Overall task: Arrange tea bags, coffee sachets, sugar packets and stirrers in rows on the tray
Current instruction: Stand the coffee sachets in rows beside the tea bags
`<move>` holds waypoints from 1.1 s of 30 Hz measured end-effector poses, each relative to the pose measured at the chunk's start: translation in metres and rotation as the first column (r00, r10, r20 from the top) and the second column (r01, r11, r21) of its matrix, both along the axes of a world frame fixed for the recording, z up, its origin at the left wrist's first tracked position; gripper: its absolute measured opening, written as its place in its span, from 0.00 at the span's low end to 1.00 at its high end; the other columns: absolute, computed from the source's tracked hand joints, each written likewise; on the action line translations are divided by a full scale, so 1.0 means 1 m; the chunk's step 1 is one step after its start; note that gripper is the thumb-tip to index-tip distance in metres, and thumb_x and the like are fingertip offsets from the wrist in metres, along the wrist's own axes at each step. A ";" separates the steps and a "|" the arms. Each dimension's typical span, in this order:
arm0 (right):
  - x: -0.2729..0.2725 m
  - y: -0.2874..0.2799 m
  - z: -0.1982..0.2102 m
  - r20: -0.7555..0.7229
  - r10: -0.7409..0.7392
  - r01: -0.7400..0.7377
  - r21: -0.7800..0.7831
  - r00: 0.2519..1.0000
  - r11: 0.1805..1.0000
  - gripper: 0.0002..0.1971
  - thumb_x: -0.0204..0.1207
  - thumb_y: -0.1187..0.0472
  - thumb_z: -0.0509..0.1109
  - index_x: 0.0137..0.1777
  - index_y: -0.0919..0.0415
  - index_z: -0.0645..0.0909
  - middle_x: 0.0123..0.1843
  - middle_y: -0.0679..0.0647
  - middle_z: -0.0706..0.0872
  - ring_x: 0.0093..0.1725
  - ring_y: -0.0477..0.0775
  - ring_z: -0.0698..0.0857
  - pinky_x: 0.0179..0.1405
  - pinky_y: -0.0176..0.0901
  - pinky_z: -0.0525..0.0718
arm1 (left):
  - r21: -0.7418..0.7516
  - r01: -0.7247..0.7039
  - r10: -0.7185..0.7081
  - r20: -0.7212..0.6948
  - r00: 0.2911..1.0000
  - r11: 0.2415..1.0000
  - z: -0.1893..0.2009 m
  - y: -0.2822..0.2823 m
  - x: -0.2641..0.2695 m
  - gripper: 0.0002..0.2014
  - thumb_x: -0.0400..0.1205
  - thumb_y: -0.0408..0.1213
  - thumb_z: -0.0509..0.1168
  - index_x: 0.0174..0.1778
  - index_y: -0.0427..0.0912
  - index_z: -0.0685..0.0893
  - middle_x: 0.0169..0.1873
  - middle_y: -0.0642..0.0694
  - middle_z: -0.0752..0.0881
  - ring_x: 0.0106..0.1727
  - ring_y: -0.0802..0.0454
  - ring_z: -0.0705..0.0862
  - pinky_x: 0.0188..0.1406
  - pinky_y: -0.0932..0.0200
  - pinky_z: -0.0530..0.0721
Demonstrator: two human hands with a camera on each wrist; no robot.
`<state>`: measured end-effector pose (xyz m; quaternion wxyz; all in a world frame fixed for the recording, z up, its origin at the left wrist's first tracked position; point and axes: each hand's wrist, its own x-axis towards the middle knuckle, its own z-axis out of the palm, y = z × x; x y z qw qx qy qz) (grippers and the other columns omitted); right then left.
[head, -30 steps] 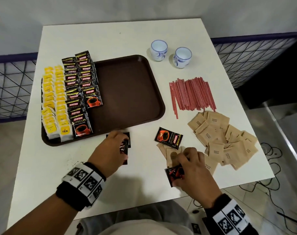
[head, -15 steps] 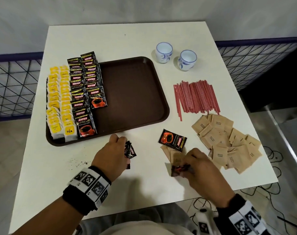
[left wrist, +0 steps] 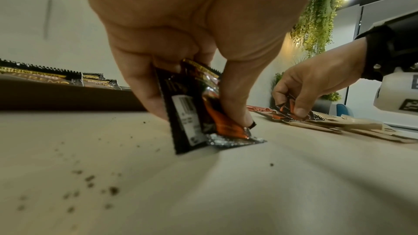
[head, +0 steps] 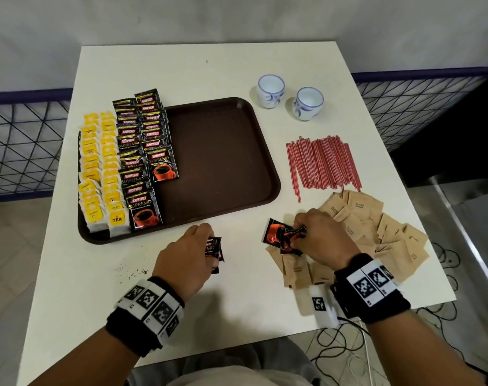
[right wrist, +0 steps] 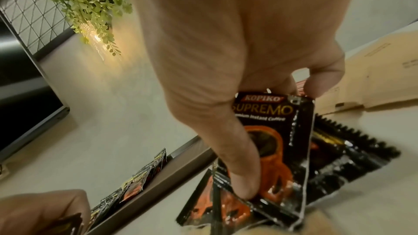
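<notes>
A: What's changed on the table point(head: 181, 79)?
B: The tray point(head: 223, 162) hasn't; the right hand point(head: 321, 235) has moved up from the near edge and pinches coffee sachets point(head: 282, 236) beside the sugar packets point(head: 376, 229).
A: So gathering continues?
B: Probably. The left hand point(head: 187, 257) grips sachets point(head: 214, 247) just before the tray.

Head view high, looking steeply down on table point(head: 159, 79). Wrist views low and close, facing fingers; each catches opposite hand and tray point(left wrist: 68, 99) edge.

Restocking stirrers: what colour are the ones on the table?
Red stirrers; clearest in the head view.
</notes>
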<state>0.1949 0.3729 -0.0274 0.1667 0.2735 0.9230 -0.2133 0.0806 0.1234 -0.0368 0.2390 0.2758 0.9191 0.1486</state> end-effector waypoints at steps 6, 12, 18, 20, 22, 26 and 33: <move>-0.006 0.001 0.004 -0.037 0.007 -0.008 -0.024 0.999 1.000 0.09 0.72 0.61 0.77 0.45 0.51 0.79 0.46 0.49 0.80 0.49 0.53 0.81 0.52 0.52 0.81 | 0.137 -0.038 0.033 0.038 0.999 0.990 0.003 -0.005 -0.005 0.18 0.78 0.39 0.73 0.56 0.57 0.72 0.53 0.57 0.83 0.45 0.45 0.86 0.43 0.51 0.83; -0.019 0.012 0.028 -0.169 -0.031 0.011 -0.120 0.985 0.993 0.08 0.72 0.64 0.79 0.43 0.54 0.81 0.45 0.49 0.85 0.44 0.48 0.83 0.40 0.40 0.76 | 0.358 -0.127 0.060 0.192 0.980 0.925 0.004 -0.010 -0.013 0.24 0.81 0.26 0.63 0.58 0.64 0.68 0.50 0.54 0.84 0.45 0.57 0.86 0.44 0.60 0.85; -0.055 -0.007 0.068 -0.165 0.172 -0.214 -0.283 0.971 0.935 0.11 0.71 0.62 0.82 0.40 0.51 0.81 0.38 0.44 0.87 0.36 0.38 0.83 0.31 0.26 0.74 | 0.528 -0.203 0.145 0.150 0.978 0.825 0.005 -0.008 -0.026 0.22 0.81 0.18 0.61 0.38 0.48 0.92 0.52 0.50 0.83 0.50 0.57 0.84 0.44 0.82 0.74; -0.070 -0.018 0.073 -0.134 0.283 -0.312 -0.336 0.950 0.889 0.11 0.70 0.61 0.82 0.41 0.49 0.81 0.38 0.43 0.87 0.38 0.38 0.83 0.34 0.28 0.76 | 0.539 -0.206 0.174 0.110 0.979 0.817 0.010 -0.009 -0.033 0.21 0.82 0.18 0.61 0.42 0.46 0.93 0.55 0.49 0.82 0.52 0.57 0.83 0.48 0.84 0.73; -0.083 -0.029 0.074 -0.095 0.370 -0.377 -0.390 0.924 0.840 0.11 0.70 0.60 0.82 0.42 0.48 0.82 0.39 0.43 0.87 0.38 0.39 0.83 0.36 0.31 0.78 | 0.542 -0.177 0.141 0.107 0.984 0.821 0.012 -0.011 -0.041 0.18 0.84 0.21 0.61 0.50 0.45 0.92 0.58 0.53 0.79 0.56 0.61 0.81 0.54 0.85 0.69; -0.109 -0.053 0.067 -0.120 0.441 -0.447 -0.436 0.889 0.781 0.12 0.68 0.62 0.83 0.43 0.50 0.82 0.40 0.47 0.87 0.39 0.41 0.84 0.41 0.37 0.81 | 0.592 -0.178 -0.087 0.392 0.916 0.786 0.016 -0.020 -0.049 0.14 0.78 0.50 0.69 0.57 0.52 0.91 0.56 0.60 0.80 0.63 0.60 0.82 0.64 0.68 0.76; -0.133 -0.077 0.052 -0.325 0.297 -0.425 -0.463 0.898 0.778 0.16 0.68 0.62 0.84 0.50 0.50 0.82 0.45 0.45 0.84 0.43 0.41 0.83 0.47 0.41 0.82 | 0.639 -0.268 -0.008 0.394 0.919 0.722 0.010 -0.038 -0.060 0.20 0.86 0.37 0.67 0.29 0.61 0.85 0.41 0.64 0.81 0.42 0.64 0.83 0.44 0.68 0.78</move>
